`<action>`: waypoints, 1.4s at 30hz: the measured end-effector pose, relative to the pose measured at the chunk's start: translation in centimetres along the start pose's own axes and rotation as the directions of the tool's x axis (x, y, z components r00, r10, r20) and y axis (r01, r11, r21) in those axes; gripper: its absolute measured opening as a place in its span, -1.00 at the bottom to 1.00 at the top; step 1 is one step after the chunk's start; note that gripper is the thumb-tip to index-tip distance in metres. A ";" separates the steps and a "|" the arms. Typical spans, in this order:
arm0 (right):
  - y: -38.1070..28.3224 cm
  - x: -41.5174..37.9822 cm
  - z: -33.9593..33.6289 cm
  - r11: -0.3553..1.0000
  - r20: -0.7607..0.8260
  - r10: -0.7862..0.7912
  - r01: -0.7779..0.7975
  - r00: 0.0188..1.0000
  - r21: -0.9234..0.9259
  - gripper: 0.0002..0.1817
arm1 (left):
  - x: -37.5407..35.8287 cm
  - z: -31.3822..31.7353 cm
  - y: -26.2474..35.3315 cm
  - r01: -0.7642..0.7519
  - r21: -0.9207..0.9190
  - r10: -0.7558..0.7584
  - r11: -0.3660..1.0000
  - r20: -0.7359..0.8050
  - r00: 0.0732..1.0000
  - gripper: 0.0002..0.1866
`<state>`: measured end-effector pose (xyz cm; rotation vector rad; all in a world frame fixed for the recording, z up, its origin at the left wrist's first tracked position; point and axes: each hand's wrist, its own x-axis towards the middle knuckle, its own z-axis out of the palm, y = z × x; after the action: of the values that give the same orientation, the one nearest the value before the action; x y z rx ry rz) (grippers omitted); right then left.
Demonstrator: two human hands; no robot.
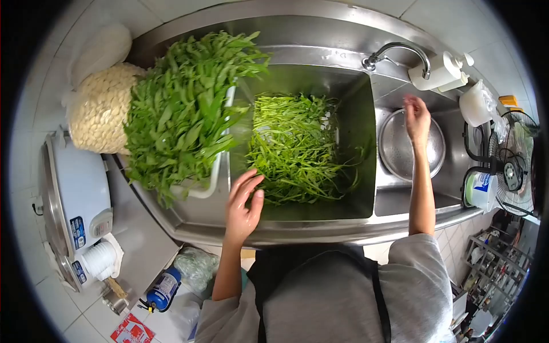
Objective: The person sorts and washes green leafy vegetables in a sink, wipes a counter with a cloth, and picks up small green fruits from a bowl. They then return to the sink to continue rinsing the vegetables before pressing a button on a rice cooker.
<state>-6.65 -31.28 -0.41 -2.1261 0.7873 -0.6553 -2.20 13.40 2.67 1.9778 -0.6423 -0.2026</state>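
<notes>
Leafy long-stemmed greens, which look like water spinach (294, 151), lie in the large sink basin (355, 194). My left hand (246, 204) is at that basin's left front edge, fingers spread and holding nothing, its fingertips close to the greens. Over the smaller basin on the right, my right hand (418, 121) hangs above a round metal colander (394, 146). Its fingers are loosely bent and nothing shows in them. To the left, a big heap of the same greens (183, 114) overflows a white tray (215, 177).
A curved faucet (400, 47) rises behind the basins, beside white bottles (432, 71). A bag of pale, bean-like pieces (102, 108) stands at far left, above a white lidded appliance (80, 183). A fan (512, 168) is at far right; a blue cylinder (163, 288) is lower left.
</notes>
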 end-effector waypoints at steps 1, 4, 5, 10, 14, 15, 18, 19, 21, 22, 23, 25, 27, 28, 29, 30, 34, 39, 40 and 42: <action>1.3 0.8 -0.9 0.984 -0.055 0.144 -0.137 0.988 0.112 -0.70 | 1.0 1.7 0.4 0.150 -0.133 -0.140 0.980 0.082 0.987 -0.70; 4.1 3.6 0.8 0.951 -0.096 0.155 -0.122 0.983 0.284 -0.48 | 4.1 6.4 -4.4 0.183 0.058 -0.191 0.981 0.418 0.888 -0.64; 4.4 4.3 2.6 0.941 -0.120 0.125 -0.080 0.985 0.328 -0.45 | 4.9 7.9 -6.5 0.185 0.077 -0.199 0.980 0.503 0.841 -0.61; 2.5 8.1 9.9 0.882 -0.202 0.217 -0.103 0.955 0.459 -0.33 | 8.8 15.0 -16.0 0.341 0.287 -0.445 0.895 0.567 0.693 -0.56; 5.6 12.7 13.2 0.777 -0.306 0.257 -0.007 0.917 0.630 -0.28 | 11.2 16.8 -19.0 0.513 0.397 -0.648 0.761 0.500 0.574 -0.57; 4.0 12.4 12.8 0.843 -0.421 0.217 0.048 0.881 0.535 -0.30 | 11.9 16.6 -18.9 0.612 0.443 -0.747 0.655 0.501 0.437 -0.57; 1.6 11.6 12.1 0.810 -0.566 0.390 0.023 0.727 0.587 -0.47 | 10.7 18.5 -24.8 0.363 0.560 -0.630 0.745 0.414 0.657 -0.56; 1.8 11.7 12.6 0.728 -0.585 0.449 0.103 0.676 0.678 -0.53 | 11.0 18.8 -25.5 0.308 0.616 -0.615 0.725 0.378 0.692 -0.56; 1.8 11.9 12.8 0.598 -0.487 0.528 0.102 0.695 0.795 -0.67 | 10.8 19.4 -27.8 0.252 0.651 -0.593 0.716 0.377 0.711 -0.57; 1.6 12.5 13.1 0.557 -0.480 0.503 0.155 0.719 0.816 -0.70 | 11.0 19.7 -29.1 0.199 0.685 -0.568 0.701 0.368 0.736 -0.58; 1.5 12.8 13.3 0.511 -0.471 0.478 0.202 0.741 0.835 -0.72 | 11.0 19.9 -30.2 0.204 0.682 -0.571 0.702 0.368 0.734 -0.58; 2.6 12.4 13.4 0.524 -0.470 0.395 0.227 0.789 0.821 -0.72 | 11.6 20.5 -33.2 0.640 0.386 -0.747 0.664 0.379 0.546 -0.58; 3.4 11.1 13.5 0.666 -0.513 0.341 0.183 0.788 0.724 -0.60 | 12.2 21.8 -39.8 0.796 0.113 -0.782 0.594 0.314 0.539 -0.61; 1.8 9.5 14.4 0.785 -0.570 0.270 0.165 0.776 0.597 -0.54 | 12.1 22.7 -42.3 0.862 -0.182 -0.822 0.473 0.261 0.506 -0.64; -0.5 7.5 15.8 0.880 -0.615 0.190 0.145 0.765 0.452 -0.46 | 12.9 23.0 -41.9 0.863 -0.179 -0.820 0.473 0.268 0.506 -0.64; -1.4 5.2 17.4 0.945 -0.579 0.091 0.112 0.810 0.306 -0.48 | 14.7 22.7 -40.5 0.848 -0.485 -0.914 0.215 0.206 0.350 -0.63; 1.3 -2.9 27.1 0.995 -0.022 -0.091 0.092 0.996 0.034 -0.66 | 18.3 21.8 -38.0 0.565 -0.804 -0.961 -0.184 0.268 0.068 -0.60; 9.4 -8.1 37.2 0.959 0.583 -0.125 0.249 0.802 -0.137 -0.52 | 18.4 23.1 -38.5 0.479 -0.868 -0.947 -0.129 0.252 0.201 -0.53; 10.2 -8.1 38.3 0.920 0.572 -0.172 0.338 0.802 -0.198 -0.54 | 18.0 23.3 -38.2 0.468 -0.878 -0.931 -0.102 0.249 0.265 -0.45; 11.9 -7.4 40.5 0.849 0.600 -0.213 0.450 0.771 -0.276 -0.61 | 17.8 23.1 -35.7 0.513 -0.858 -0.951 -0.033 0.185 0.247 -0.43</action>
<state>11.37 -12.94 -34.63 -2.6913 0.2118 -0.0061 16.05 -1.20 -37.13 1.0603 0.9938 -0.5671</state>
